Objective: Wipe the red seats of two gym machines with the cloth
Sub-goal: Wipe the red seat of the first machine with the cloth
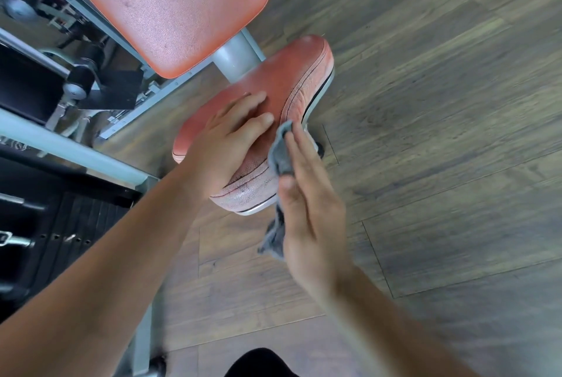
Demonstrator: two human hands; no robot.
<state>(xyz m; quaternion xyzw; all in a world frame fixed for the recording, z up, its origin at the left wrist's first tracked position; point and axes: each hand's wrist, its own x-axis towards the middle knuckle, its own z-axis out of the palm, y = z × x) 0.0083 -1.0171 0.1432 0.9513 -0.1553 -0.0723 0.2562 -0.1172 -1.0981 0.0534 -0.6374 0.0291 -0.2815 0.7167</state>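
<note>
Cloth pressed to the seat's side edge

Right hand [307, 206] fingers [299, 145] and thumb pinch the grey cloth [281, 157] at the red seat's [273, 84] four-o'clock edge (cracked there); left hand [228, 145] rests flat, fingers spread, on top.

The seat [273, 84] stands on the floor [425, 102], with the backrest [170, 8] behind it at far left. The left hand [228, 139] lies on the seat; the right hand [307, 203], just right, presses the cloth [281, 157] against the seat's near-right edge. The machine frame [70, 145] lies left.
</note>
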